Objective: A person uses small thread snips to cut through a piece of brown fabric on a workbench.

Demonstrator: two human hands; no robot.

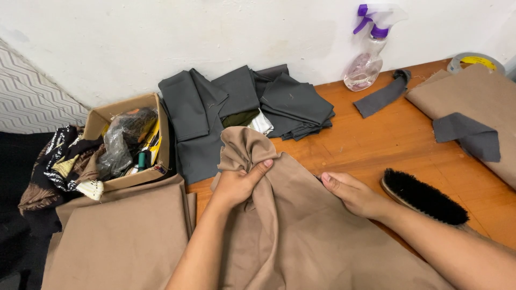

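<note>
Around: a wooden table [408,145] sat against a white wall, pretty cluttered tbh.
Back middle: a stack of grey pieces [252,104], folded, spilling toward the wall.
Back right: a spray bottle [370,56] with a purple nozzle, a tape roll [475,60] in the corner, and a grey strip [382,96] lying flat between them.
Right edge: another tan sheet [478,102] with a grey scrap [467,135] on top of it.
Left: a cardboard box [131,140] stuffed with plastic bags and bits, patterned rags hanging off its left side, tan fabric laid out below it.
In the way: a black brush [424,196] lay just beside the right wrist, bristles up, nothing else crowding the hands.
Cloth: the tan cloth [301,225] was spread over the near table edge, one end bunched upward.
Left hand [239,182]: closed in a fist around the bunched end, thumb pressed across the top.
Right hand [352,192]: mostly flat, fingers loosely together, resting on the cloth's edge, not gripping that I could see.
</note>
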